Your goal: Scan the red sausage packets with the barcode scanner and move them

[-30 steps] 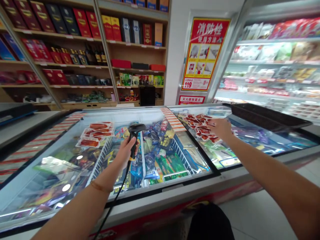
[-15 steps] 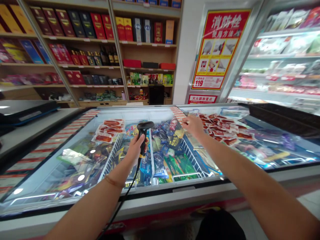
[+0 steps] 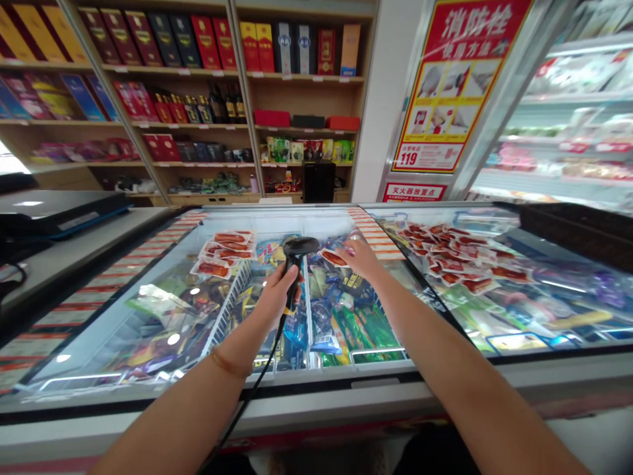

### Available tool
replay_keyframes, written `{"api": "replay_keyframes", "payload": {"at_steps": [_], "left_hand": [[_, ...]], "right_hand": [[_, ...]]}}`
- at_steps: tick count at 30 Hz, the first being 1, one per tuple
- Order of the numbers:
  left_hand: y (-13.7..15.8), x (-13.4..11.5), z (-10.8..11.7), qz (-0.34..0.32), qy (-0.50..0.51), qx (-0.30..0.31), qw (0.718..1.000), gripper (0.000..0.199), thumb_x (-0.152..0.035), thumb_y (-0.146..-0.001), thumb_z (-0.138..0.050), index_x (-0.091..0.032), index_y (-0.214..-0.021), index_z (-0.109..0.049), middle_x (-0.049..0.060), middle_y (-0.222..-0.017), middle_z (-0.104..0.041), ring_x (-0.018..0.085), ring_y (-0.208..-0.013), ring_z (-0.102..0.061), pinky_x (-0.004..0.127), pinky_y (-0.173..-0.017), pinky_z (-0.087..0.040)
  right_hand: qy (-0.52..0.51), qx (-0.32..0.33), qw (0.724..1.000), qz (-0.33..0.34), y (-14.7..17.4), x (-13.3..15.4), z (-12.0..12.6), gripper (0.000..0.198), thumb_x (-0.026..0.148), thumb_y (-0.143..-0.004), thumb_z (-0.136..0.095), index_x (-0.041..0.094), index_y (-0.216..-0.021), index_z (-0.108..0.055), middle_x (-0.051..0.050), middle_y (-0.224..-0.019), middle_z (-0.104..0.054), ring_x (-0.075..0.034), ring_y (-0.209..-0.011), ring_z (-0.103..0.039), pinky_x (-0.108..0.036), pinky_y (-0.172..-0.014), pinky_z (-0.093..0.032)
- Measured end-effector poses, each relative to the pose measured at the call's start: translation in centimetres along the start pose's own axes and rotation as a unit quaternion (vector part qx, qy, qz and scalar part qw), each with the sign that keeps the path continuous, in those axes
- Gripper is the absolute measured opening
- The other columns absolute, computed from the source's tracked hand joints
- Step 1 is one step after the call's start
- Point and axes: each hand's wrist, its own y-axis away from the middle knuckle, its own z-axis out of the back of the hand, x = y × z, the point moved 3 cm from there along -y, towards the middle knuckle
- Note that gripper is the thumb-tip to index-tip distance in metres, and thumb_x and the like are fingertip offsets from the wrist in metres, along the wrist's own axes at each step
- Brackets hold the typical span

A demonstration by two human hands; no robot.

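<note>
My left hand (image 3: 281, 291) is wrapped around the handle of a black corded barcode scanner (image 3: 301, 247), held upright above the chest freezer. A small packet of red-brown sausage (image 3: 333, 257) is pinched in my right hand (image 3: 360, 256), just right of the scanner's head and apart from it. Several similar sausage packets (image 3: 227, 251) lie in a pile on the left, on the freezer's glass. A larger pile of these packets (image 3: 455, 254) lies on the right, beyond my right forearm.
Under the hands, the chest freezer (image 3: 346, 396) holds bagged frozen food in white wire baskets (image 3: 230, 307). Red-striped label strips (image 3: 378, 234) run along the glass. A black flat-topped device (image 3: 64, 214) stands on the left counter. Stocked shelves (image 3: 301, 78) line the back wall.
My right hand has moved left from beside the right pile towards the scanner, and a sausage packet now shows in it. The left hand keeps its hold on the scanner. The view has shifted slightly.
</note>
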Motion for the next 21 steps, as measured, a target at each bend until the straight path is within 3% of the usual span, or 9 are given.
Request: {"api": "replay_keyframes", "payload": {"at_steps": [3,6,11,15,21], "left_hand": [[0.3,-0.2,-0.1,0.001,-0.003,0.003,1.0,0.043,-0.052,-0.071,-0.071,-0.018,-0.088,-0.053,-0.003,-0.072,-0.057,0.006,-0.042,-0.048,0.02,-0.039,-0.035],[0.6,-0.4,-0.2,-0.003,-0.009,-0.001,1.0,0.041,-0.051,-0.072,-0.07,-0.017,-0.088,-0.053,-0.003,-0.072,-0.057,0.005,-0.043,-0.047,0.019,-0.039,-0.035],[1.0,-0.5,-0.2,0.001,-0.015,0.002,1.0,0.039,-0.051,-0.073,-0.07,-0.017,-0.085,-0.053,-0.002,-0.074,-0.058,0.005,-0.044,-0.048,0.019,-0.04,-0.034],[1.1,-0.5,-0.2,-0.009,-0.028,0.045,0.999,0.039,-0.051,-0.075,-0.069,-0.017,-0.087,-0.053,-0.001,-0.077,-0.06,0.005,-0.045,-0.049,0.02,-0.041,-0.034],[0.8,0.3,0.2,-0.014,-0.055,0.081,0.995,0.042,-0.056,-0.076,-0.066,-0.017,-0.087,-0.053,-0.002,-0.068,-0.056,0.007,-0.043,-0.047,0.02,-0.038,-0.031]], "right_hand": [[0.012,0.106,0.994,-0.015,0.1,-0.9,-0.2,0.04,0.056,-0.075,-0.069,0.022,-0.097,-0.071,-0.008,-0.105,-0.069,-0.027,-0.103,-0.061,-0.038,-0.089,-0.045],[0.006,0.128,0.991,-0.035,0.2,-0.7,-0.2,0.039,0.049,-0.07,-0.076,0.021,-0.097,-0.071,-0.007,-0.103,-0.07,-0.026,-0.099,-0.063,-0.035,-0.086,-0.045],[-0.069,0.029,0.996,-0.055,0.2,-0.2,0.1,0.032,0.031,-0.076,-0.07,0.019,-0.105,-0.066,-0.006,-0.099,-0.07,-0.023,-0.089,-0.064,-0.033,-0.08,-0.047],[-0.103,-0.067,0.992,-0.024,0.0,0.1,0.7,0.026,0.028,-0.08,-0.065,0.018,-0.104,-0.064,-0.007,-0.098,-0.069,-0.024,-0.091,-0.063,-0.035,-0.083,-0.047],[-0.097,-0.121,0.988,0.015,0.1,0.6,1.3,0.025,0.024,-0.081,-0.062,0.017,-0.105,-0.064,-0.01,-0.103,-0.067,-0.027,-0.099,-0.06,-0.039,-0.091,-0.046]]}}
